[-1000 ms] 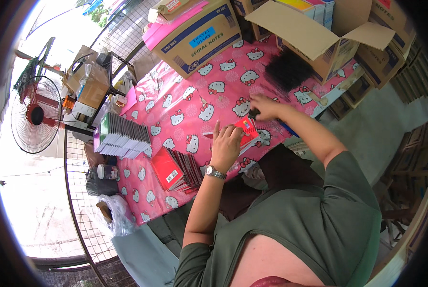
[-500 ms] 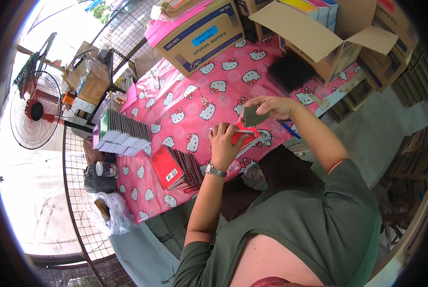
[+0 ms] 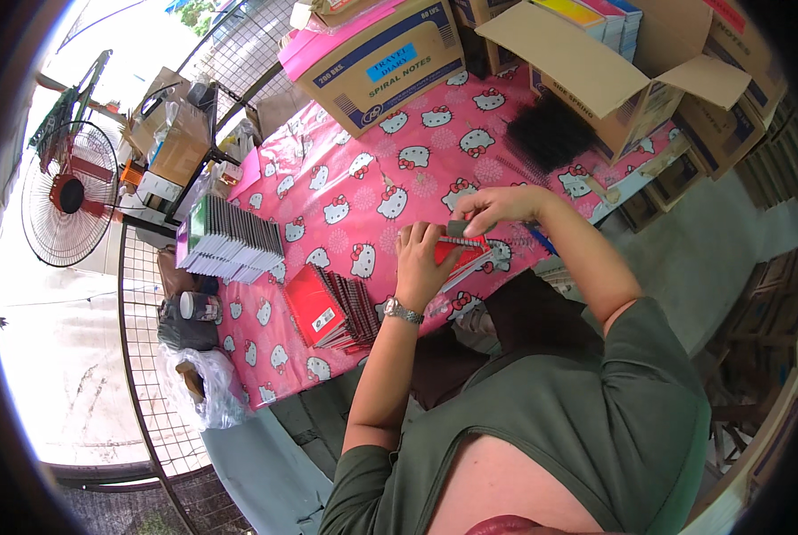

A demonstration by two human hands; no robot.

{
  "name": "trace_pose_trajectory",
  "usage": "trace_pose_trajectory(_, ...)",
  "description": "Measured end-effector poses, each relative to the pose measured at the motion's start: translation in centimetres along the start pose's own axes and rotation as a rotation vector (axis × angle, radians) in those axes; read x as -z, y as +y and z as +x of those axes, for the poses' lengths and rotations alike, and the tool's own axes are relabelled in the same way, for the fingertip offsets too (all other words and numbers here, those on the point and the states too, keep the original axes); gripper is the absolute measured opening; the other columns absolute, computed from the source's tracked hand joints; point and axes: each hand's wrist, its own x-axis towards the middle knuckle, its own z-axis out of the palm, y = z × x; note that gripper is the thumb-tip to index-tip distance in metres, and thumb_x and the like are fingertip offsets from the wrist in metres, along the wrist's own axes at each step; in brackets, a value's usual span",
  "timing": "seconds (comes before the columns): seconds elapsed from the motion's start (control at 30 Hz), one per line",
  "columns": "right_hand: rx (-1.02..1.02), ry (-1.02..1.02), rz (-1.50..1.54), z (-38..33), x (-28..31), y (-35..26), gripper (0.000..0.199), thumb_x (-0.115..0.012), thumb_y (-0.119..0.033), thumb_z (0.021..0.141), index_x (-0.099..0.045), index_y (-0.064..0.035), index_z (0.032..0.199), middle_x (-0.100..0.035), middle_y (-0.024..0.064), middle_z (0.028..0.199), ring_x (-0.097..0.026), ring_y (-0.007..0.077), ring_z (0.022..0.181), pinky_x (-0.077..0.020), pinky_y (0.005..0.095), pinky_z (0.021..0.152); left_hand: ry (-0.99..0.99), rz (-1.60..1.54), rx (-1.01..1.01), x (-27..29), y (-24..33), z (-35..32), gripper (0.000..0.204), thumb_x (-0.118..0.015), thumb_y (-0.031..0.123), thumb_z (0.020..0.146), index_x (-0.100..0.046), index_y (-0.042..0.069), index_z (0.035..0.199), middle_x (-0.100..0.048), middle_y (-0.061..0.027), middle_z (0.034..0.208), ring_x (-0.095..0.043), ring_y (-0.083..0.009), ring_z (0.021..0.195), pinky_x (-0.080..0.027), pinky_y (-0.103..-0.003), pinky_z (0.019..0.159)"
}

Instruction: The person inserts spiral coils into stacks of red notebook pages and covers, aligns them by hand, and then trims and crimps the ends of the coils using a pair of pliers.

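Note:
A red notebook [image 3: 463,256] lies on the pink table near its front edge. My left hand [image 3: 424,260] grips its left end, fingers over the far edge and thumb on the cover. Between the fingers of my right hand [image 3: 499,208] is a small dark grey-green pad [image 3: 458,229], pressed against the notebook's far edge beside my left fingertips. A dark wire coil [image 3: 513,242] runs out from that edge toward the right. How far the coil sits in the holes is hidden by my fingers. Left of my wrist lies a fanned pile of red spiral notebooks [image 3: 310,305].
A stack of spiral-bound notebooks [image 3: 231,243] stands at the table's left. A heap of black wire coils [image 3: 551,134] lies beside an open carton [image 3: 586,85] at far right. Another carton [image 3: 381,76] stands at the back. A blue pen-like object [image 3: 540,238] lies right of the notebook.
My right hand has brought the dark pad down from above onto the notebook's far edge. The coil to the right now shows more clearly. My left hand stays on the notebook.

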Motion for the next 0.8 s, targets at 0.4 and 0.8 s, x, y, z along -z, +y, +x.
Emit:
trace_pose_trajectory(0.4,0.110,-0.037,0.010,1.3,0.4,-1.1,0.048,-0.071,-0.034,0.084,-0.065,0.0019,0.116,-0.067,0.0087,0.108,-0.062,0.0153,0.100,-0.0457,0.0297,0.093,0.002,-0.061,0.009,0.6,0.1,0.7,0.041,-0.078,0.015,0.075,-0.056,0.002,0.106,-0.058,-0.0139,0.104,-0.053,-0.0351,0.102,-0.044,-0.045,0.088)
trace_pose_trajectory(0.8,0.070,-0.121,0.108,5.0,1.5,-0.3,0.049,-0.071,-0.034,0.084,-0.063,0.0000,0.119,-0.067,0.0068,0.109,-0.062,0.0146,0.101,-0.0461,0.0278,0.092,-0.090,-0.294,0.191,1.3,-3.3,0.3,0.026,-0.072,0.008,0.085,-0.059,0.001,0.106,-0.059,-0.0104,0.099,-0.062,-0.0229,0.086,-0.050,-0.035,0.076)
